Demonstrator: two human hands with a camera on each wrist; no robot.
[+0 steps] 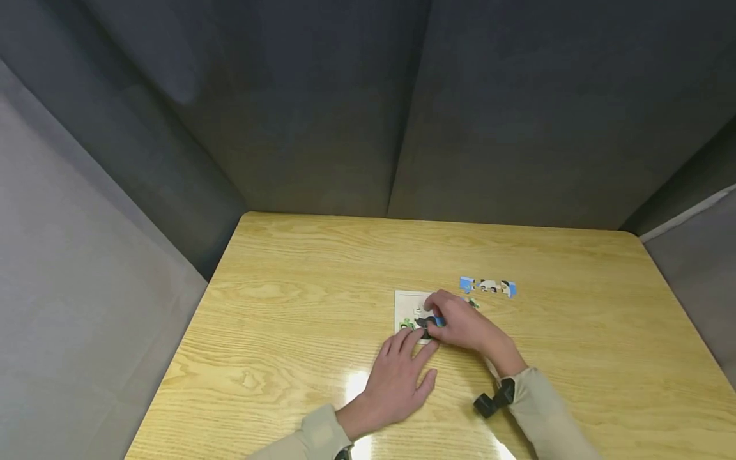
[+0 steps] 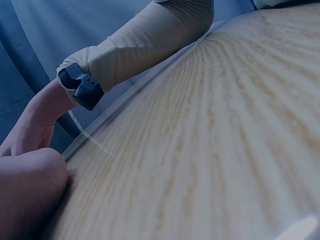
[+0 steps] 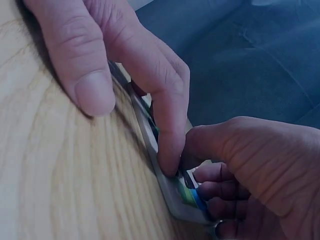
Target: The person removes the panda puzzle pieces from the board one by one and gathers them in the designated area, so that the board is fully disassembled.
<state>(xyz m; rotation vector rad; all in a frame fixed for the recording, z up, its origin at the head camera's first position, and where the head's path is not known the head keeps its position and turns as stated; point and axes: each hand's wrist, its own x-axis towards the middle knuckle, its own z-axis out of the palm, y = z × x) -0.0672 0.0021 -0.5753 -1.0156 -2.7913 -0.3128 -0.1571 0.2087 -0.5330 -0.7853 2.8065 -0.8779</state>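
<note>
A small jigsaw puzzle board [image 1: 404,300] with a pale frame lies on the table, partly covered by both hands. Green, black and white puzzle pieces [image 1: 407,324] sit in its lower part. My left hand [image 1: 397,380] is spread flat from the near side, its fingertips resting on the board's near edge. From the right, my right hand [image 1: 462,322] reaches over the board with curled fingers, thumb and fingers about a blue-and-green puzzle piece [image 3: 192,196]. The fingertips hide part of that piece. In the left wrist view, the board is out of sight.
Beyond the right hand, a row of loose blue, white and black puzzle pieces [image 1: 489,287] lies on the wooden table [image 1: 299,287]. A smaller green piece [image 1: 473,303] is close to the right hand's knuckles. Dark curtains [image 1: 322,128] stand behind the table.
</note>
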